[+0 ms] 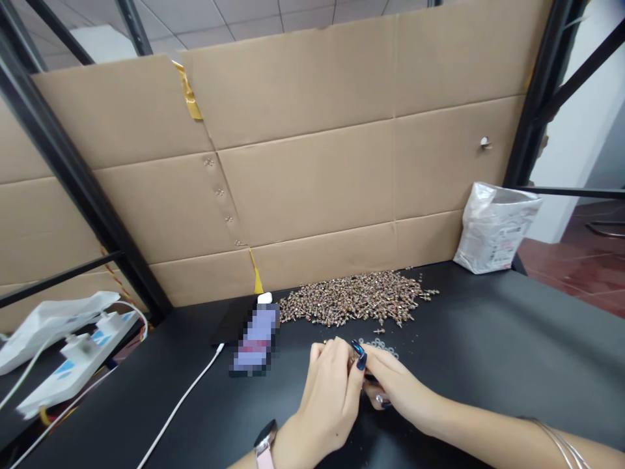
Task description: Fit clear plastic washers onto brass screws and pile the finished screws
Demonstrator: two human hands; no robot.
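At the edge of a black bench (pixel 493 339), a person's left hand (pixel 327 397) and right hand (pixel 398 384) are meeting in a narrow pinch, both sets of fingertips closing on a small brass piece (pixel 352 357) that the fingers are mostly hiding. The hands are working low and close together, likely because so tiny a piece needs a tight, steady hold. Just beyond them, pale washers (pixel 378 348) are lying within easy reach, while a heap of fasteners (pixel 356 298) is spreading a little farther off, near a cardboard wall (pixel 303 176). A plastic bag (pixel 493 228) is standing well off to the right, clear of the working area.
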